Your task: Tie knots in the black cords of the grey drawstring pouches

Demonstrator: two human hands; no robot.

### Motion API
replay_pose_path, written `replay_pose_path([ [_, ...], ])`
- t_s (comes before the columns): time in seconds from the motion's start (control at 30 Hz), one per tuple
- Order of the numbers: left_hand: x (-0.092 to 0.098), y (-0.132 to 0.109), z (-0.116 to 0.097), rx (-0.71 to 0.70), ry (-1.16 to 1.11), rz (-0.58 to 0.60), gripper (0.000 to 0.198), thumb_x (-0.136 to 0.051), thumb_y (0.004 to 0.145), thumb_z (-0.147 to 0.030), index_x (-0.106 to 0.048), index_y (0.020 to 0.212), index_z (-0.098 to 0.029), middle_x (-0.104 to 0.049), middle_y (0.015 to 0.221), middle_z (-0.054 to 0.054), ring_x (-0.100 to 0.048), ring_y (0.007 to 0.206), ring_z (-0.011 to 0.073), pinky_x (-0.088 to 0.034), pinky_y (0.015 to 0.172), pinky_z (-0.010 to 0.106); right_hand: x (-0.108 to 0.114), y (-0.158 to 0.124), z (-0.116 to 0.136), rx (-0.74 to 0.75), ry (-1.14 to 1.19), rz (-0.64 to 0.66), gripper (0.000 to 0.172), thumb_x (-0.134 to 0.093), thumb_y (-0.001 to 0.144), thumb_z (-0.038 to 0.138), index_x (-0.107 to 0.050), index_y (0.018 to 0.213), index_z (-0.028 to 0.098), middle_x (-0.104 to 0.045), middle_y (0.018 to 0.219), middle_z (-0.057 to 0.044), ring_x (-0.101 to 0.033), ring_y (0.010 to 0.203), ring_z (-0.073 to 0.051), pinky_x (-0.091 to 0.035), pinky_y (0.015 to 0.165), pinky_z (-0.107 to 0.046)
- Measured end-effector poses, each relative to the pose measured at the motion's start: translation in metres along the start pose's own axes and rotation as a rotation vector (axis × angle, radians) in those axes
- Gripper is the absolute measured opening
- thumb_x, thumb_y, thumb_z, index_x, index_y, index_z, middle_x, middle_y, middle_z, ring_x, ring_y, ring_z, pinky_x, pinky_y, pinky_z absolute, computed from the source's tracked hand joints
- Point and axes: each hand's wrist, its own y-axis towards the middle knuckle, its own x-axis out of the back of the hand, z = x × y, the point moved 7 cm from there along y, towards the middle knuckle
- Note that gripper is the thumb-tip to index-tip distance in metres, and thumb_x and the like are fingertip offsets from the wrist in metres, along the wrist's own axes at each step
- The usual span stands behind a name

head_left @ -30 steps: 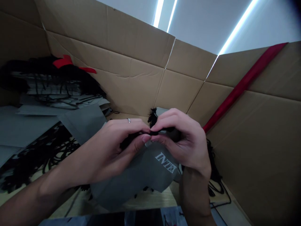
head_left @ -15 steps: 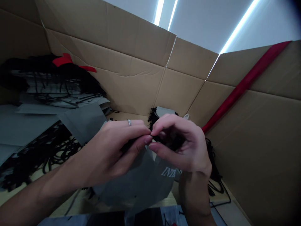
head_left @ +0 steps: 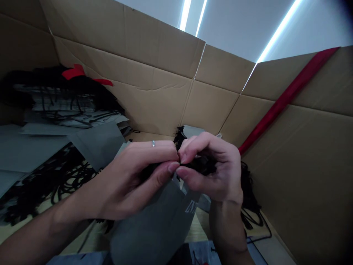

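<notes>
My left hand (head_left: pixel 132 176) and my right hand (head_left: pixel 212 165) meet at the fingertips in the middle of the view, both pinched closed. Between them runs a black cord (head_left: pixel 201 167) at the top edge of a grey paper bag (head_left: pixel 154 224) with white lettering. The bag hangs below both hands and is partly folded. A ring sits on a left finger. How the cord passes through the bag is hidden by my fingers.
Tall cardboard walls (head_left: pixel 154 77) enclose the work area, with a red strip (head_left: pixel 278 103) on the right wall. A stack of grey bags with black cords (head_left: pixel 63 106) lies at left, a red tag (head_left: pixel 74 71) on top. More loose black cords (head_left: pixel 46 180) lie on the wooden surface.
The bag has turned and folded under my hands, so its lettering is mostly hidden now. My right fingers have curled tighter onto the cord; both hands stay in the same spot.
</notes>
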Motion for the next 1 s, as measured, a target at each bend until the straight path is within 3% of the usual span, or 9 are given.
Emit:
replay_pose_path([
  [0.2, 0.000, 0.000, 0.006, 0.053, -0.150, 0.027, 0.029, -0.060, 0.125, -0.028, -0.074, 0.101, -0.022, -0.074, 0.091, 0.003, -0.067, 0.081, 0.0176, -0.054, 0.069, 0.030, -0.003, -0.002, -0.018, -0.074, 0.313, 0.036, 0.039, -0.114, 0.080, 0.013, -0.088, 0.107, 0.026, -0.085, 0.095, 0.001, -0.072, 0.069, -0.014, -0.059, 0.062, -0.028],
  [0.33, 0.005, 0.003, 0.003, 0.037, -0.064, -0.041, 0.031, -0.060, 0.123, -0.027, -0.069, 0.094, -0.022, -0.072, 0.087, 0.004, -0.067, 0.079, 0.0192, -0.054, 0.067, 0.032, 0.001, 0.002, -0.012, -0.124, 0.276, 0.042, 0.047, -0.115, 0.077, 0.008, -0.090, 0.112, 0.027, -0.086, 0.098, 0.000, -0.079, 0.078, -0.017, -0.064, 0.068, -0.028],
  [0.47, 0.009, 0.006, -0.002, -0.014, 0.115, -0.107, 0.027, -0.058, 0.120, -0.014, -0.065, 0.096, -0.021, -0.068, 0.086, 0.001, -0.061, 0.075, 0.0146, -0.050, 0.068, 0.029, -0.001, 0.005, -0.003, -0.201, 0.237, 0.032, 0.058, -0.115, 0.076, 0.008, -0.090, 0.124, 0.027, -0.089, 0.105, -0.001, -0.084, 0.090, -0.018, -0.068, 0.076, -0.025],
  [0.57, 0.008, 0.003, 0.000, -0.039, 0.174, -0.124, 0.025, -0.058, 0.122, -0.016, -0.063, 0.097, -0.021, -0.060, 0.083, -0.002, -0.054, 0.072, 0.0122, -0.045, 0.067, 0.028, -0.003, 0.007, -0.001, -0.198, 0.225, 0.003, 0.046, -0.113, 0.082, 0.012, -0.090, 0.119, 0.025, -0.087, 0.099, -0.001, -0.081, 0.085, -0.016, -0.067, 0.076, -0.025],
  [0.67, 0.004, -0.001, 0.005, -0.033, 0.195, -0.109, 0.024, -0.058, 0.124, -0.018, -0.063, 0.100, -0.021, -0.057, 0.082, -0.004, -0.050, 0.069, 0.0112, -0.042, 0.065, 0.026, -0.003, 0.008, -0.005, -0.225, 0.168, -0.043, 0.034, -0.113, 0.085, 0.025, -0.087, 0.107, 0.025, -0.083, 0.090, 0.000, -0.074, 0.074, -0.016, -0.062, 0.067, -0.026],
  [0.83, -0.001, -0.002, 0.004, -0.069, 0.187, -0.039, 0.022, -0.060, 0.123, -0.019, -0.060, 0.101, -0.022, -0.060, 0.081, -0.004, -0.051, 0.067, 0.0120, -0.040, 0.062, 0.027, -0.001, 0.007, -0.012, -0.288, 0.137, -0.029, 0.038, -0.115, 0.083, 0.036, -0.083, 0.100, 0.025, -0.080, 0.085, 0.000, -0.072, 0.068, -0.017, -0.059, 0.060, -0.027],
  [1.0, -0.003, 0.000, -0.003, -0.077, 0.078, 0.001, 0.030, -0.058, 0.120, -0.017, -0.054, 0.091, -0.023, -0.056, 0.075, -0.004, -0.048, 0.064, 0.0114, -0.040, 0.059, 0.028, -0.008, 0.003, -0.027, -0.319, 0.342, 0.063, 0.037, -0.114, 0.082, 0.037, -0.085, 0.103, 0.025, -0.083, 0.089, -0.001, -0.078, 0.072, -0.018, -0.065, 0.066, -0.029],
])
